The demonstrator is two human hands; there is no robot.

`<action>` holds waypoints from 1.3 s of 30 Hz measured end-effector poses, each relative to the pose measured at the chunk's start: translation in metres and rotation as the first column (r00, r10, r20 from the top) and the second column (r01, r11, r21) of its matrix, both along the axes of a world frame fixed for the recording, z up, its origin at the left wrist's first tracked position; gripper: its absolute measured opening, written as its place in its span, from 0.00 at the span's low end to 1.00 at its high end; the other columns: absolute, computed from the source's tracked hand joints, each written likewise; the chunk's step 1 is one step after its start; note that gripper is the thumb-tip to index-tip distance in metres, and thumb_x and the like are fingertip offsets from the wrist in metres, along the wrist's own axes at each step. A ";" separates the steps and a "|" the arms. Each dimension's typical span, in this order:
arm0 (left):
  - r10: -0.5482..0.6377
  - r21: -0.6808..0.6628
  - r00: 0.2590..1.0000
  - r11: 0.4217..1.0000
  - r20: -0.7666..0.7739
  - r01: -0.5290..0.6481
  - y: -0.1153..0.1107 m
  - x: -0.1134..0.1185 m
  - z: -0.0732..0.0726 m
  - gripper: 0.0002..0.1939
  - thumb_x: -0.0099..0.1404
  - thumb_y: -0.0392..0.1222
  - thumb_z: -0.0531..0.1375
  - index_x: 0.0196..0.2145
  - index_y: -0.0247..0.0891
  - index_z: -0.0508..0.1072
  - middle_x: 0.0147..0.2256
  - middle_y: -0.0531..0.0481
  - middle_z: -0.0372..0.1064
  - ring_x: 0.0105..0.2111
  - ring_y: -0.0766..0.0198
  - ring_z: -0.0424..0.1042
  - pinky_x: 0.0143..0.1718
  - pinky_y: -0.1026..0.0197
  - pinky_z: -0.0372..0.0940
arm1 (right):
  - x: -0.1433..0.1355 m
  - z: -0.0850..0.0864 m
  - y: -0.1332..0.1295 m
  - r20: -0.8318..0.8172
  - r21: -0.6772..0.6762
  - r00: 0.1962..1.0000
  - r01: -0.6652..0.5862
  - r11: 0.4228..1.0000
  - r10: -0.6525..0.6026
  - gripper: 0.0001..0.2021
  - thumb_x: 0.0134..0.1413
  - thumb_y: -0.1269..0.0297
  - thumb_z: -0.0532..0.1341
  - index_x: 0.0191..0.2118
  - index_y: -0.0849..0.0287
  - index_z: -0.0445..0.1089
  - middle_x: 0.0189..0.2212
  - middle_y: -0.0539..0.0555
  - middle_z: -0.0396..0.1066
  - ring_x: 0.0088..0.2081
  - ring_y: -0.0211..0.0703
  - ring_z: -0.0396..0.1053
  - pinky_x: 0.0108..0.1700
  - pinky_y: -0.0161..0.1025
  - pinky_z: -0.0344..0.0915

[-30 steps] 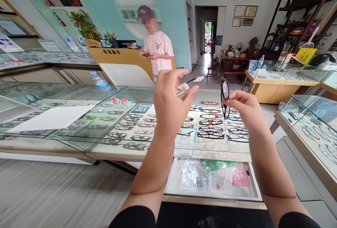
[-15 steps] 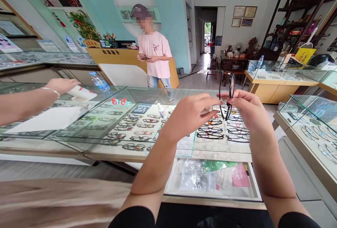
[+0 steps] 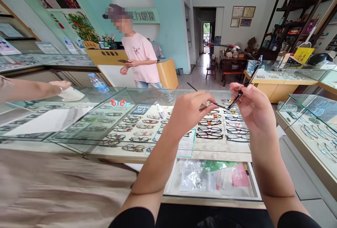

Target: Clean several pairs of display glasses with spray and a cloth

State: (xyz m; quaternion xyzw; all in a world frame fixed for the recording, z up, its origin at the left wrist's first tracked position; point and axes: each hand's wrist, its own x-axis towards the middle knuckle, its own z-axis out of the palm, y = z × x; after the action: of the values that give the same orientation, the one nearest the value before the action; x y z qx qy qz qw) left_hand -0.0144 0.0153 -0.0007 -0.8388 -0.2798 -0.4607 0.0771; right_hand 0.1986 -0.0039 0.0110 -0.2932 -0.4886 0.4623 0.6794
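Observation:
A pair of black-framed eyeglasses is held up above the glass display counter, its front tilted and its temples unfolded. My right hand pinches the frame's front between thumb and fingers. One temple runs into my left hand, whose fingers are closed round it. A small pale piece, perhaps cloth, shows between the left thumb and fingers; its kind is unclear. Beneath my hands, rows of eyeglasses lie inside the glass case. A small white bottle stands left of my left hand.
An open drawer with plastic packets is below the counter. At left, a co-worker's arm holds a white object near a water bottle. A person in a pink shirt stands beyond the counter. More glass cases are at right.
The eyeglasses have turned from upright to a slant, with one temple swung up to the right. The person in pink has moved left. The co-worker's arm has shifted left with the white object.

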 end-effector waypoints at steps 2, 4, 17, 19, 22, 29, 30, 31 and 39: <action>0.012 -0.014 1.000 1.000 0.027 -0.011 0.002 0.001 -0.001 0.19 0.77 0.58 0.63 0.36 0.40 0.79 0.31 0.53 0.79 0.30 0.65 0.75 0.32 0.62 0.63 | -0.001 0.000 0.000 0.000 0.006 0.999 0.037 0.999 -0.037 0.20 0.48 0.53 0.77 0.28 0.51 0.65 0.44 0.50 0.84 0.55 0.51 0.78 0.56 0.47 0.73; 0.018 -0.060 0.999 0.998 0.045 -0.015 0.001 0.002 0.000 0.20 0.77 0.60 0.62 0.37 0.40 0.79 0.31 0.52 0.79 0.32 0.64 0.77 0.34 0.62 0.65 | -0.003 0.001 -0.002 0.018 0.011 0.999 0.046 0.999 -0.047 0.21 0.48 0.51 0.78 0.29 0.51 0.65 0.45 0.51 0.84 0.57 0.52 0.78 0.55 0.48 0.74; -0.054 -0.577 0.960 0.789 0.276 0.210 -0.022 -0.009 0.018 0.16 0.70 0.56 0.69 0.43 0.42 0.74 0.32 0.55 0.71 0.21 0.72 0.65 0.21 0.68 0.59 | 0.006 0.018 -0.032 0.136 0.067 0.989 0.043 0.997 -0.052 0.22 0.53 0.48 0.77 0.28 0.50 0.65 0.38 0.50 0.81 0.52 0.52 0.79 0.59 0.51 0.73; -0.052 -0.642 0.957 0.731 0.285 0.231 -0.033 -0.019 0.012 0.17 0.69 0.56 0.70 0.40 0.41 0.74 0.32 0.55 0.72 0.21 0.73 0.64 0.20 0.68 0.56 | 0.012 0.005 -0.041 0.126 0.030 0.992 0.020 0.999 -0.024 0.20 0.51 0.51 0.79 0.29 0.50 0.67 0.32 0.48 0.77 0.49 0.52 0.80 0.59 0.51 0.73; -0.060 -0.711 0.938 0.637 0.340 0.298 -0.051 -0.035 -0.005 0.20 0.69 0.60 0.70 0.36 0.40 0.75 0.29 0.55 0.70 0.21 0.72 0.62 0.19 0.67 0.54 | 0.022 -0.022 -0.051 0.115 -0.018 0.993 -0.020 1.000 0.022 0.19 0.50 0.50 0.80 0.31 0.49 0.71 0.28 0.48 0.74 0.43 0.50 0.80 0.55 0.53 0.73; -0.268 -0.650 0.679 0.200 0.684 0.733 -0.047 -0.049 -0.076 0.27 0.64 0.67 0.71 0.30 0.39 0.72 0.18 0.56 0.62 0.18 0.71 0.55 0.21 0.64 0.51 | 0.034 -0.070 -0.043 0.048 -0.060 0.999 -0.011 0.998 0.014 0.20 0.46 0.46 0.80 0.31 0.49 0.72 0.25 0.48 0.74 0.42 0.53 0.79 0.52 0.53 0.73; -0.251 -0.629 0.649 0.164 0.718 0.760 -0.041 -0.048 -0.083 0.29 0.61 0.69 0.72 0.29 0.40 0.71 0.18 0.56 0.60 0.17 0.71 0.52 0.20 0.64 0.49 | 0.035 -0.072 -0.041 0.038 -0.057 0.999 -0.013 0.998 0.015 0.20 0.46 0.47 0.80 0.31 0.49 0.72 0.26 0.48 0.74 0.41 0.52 0.79 0.52 0.53 0.73; -0.231 -0.617 0.632 0.140 0.740 0.774 -0.035 -0.048 -0.088 0.31 0.58 0.70 0.72 0.28 0.40 0.69 0.17 0.57 0.58 0.17 0.72 0.50 0.19 0.64 0.47 | 0.035 -0.072 -0.038 0.033 -0.052 0.999 -0.017 0.998 0.019 0.20 0.45 0.47 0.80 0.31 0.49 0.71 0.26 0.48 0.74 0.41 0.51 0.79 0.52 0.52 0.73; -0.125 -0.590 0.617 0.198 0.777 0.783 0.009 -0.052 -0.079 0.35 0.52 0.74 0.73 0.25 0.42 0.62 0.16 0.62 0.46 0.16 0.73 0.41 0.16 0.67 0.43 | 0.035 -0.068 -0.002 0.019 -0.006 0.999 -0.034 0.999 0.034 0.23 0.43 0.48 0.80 0.30 0.48 0.66 0.23 0.45 0.71 0.38 0.50 0.77 0.59 0.55 0.71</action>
State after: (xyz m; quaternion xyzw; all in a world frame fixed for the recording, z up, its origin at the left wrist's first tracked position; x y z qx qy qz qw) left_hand -0.0663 0.0244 -0.0797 -0.5913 -0.2081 -0.4519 -0.6347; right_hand 0.2340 -0.0063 -0.0574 -0.2911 -0.4986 0.4725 0.6659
